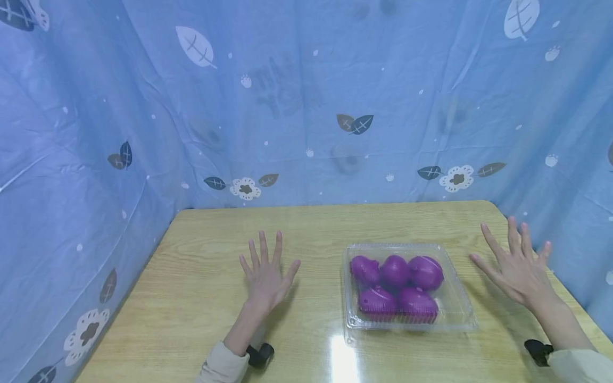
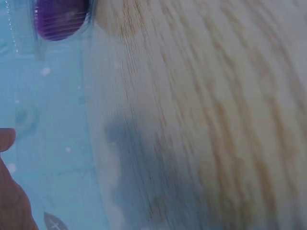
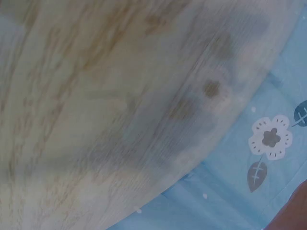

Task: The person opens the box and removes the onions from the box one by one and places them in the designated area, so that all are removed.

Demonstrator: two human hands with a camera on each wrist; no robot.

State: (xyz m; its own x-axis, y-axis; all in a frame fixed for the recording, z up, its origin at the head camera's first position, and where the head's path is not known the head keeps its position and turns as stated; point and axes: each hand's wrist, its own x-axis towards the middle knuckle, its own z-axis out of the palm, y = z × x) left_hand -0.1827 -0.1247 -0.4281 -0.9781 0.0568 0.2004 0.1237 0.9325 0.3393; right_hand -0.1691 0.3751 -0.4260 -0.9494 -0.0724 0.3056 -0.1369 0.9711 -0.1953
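Observation:
A clear plastic box (image 1: 460,306) sits on the right half of the table in the head view. Inside it are several glossy purple, rounded fruit-like pieces (image 1: 395,271), some with a small nub. My left hand (image 1: 265,279) is to the left of the box, fingers straight and spread, holding nothing. On the box's other side my right hand (image 1: 522,274) spreads its fingers over the table's right edge, also holding nothing. The left wrist view catches part of the left hand (image 2: 14,201) and one purple piece (image 2: 61,19) behind clear plastic. Only a sliver of the right hand (image 3: 292,211) shows in its wrist view.
The wooden table (image 1: 201,298) has a glossy, light-grained top. Blue curtains (image 1: 306,106) with leaf and flower prints hang behind it and along both sides. Black wrist-worn devices (image 1: 261,355) sit below each hand, near the pale sleeves (image 1: 222,364).

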